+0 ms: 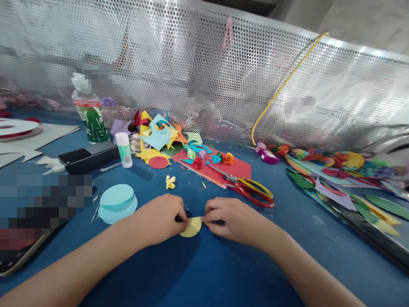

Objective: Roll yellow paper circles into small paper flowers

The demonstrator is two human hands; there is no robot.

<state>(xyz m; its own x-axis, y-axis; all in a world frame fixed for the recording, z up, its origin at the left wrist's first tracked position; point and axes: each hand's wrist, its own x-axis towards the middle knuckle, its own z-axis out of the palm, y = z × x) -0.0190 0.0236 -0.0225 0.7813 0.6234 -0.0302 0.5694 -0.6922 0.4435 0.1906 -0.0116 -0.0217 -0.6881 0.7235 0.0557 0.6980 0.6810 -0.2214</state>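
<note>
Between my two hands is a small yellow paper piece with a rounded lower edge and a straight top, seemingly a folded circle. The fingers of my left hand pinch its left end. At the right end, my right hand grips it between thumb and fingertips. Just beyond my left hand lies a small crumpled yellow paper flower. Scissors with red and yellow handles rest past my right hand, their blades on a red paper sheet. Light-blue paper circles are stacked left of my left forearm.
A glue stick stands upright beside a black device. Paper scraps heap up against the perforated metal panel. A green-labelled bottle is at back left, a phone-like device at left. Colourful paper flowers line the right.
</note>
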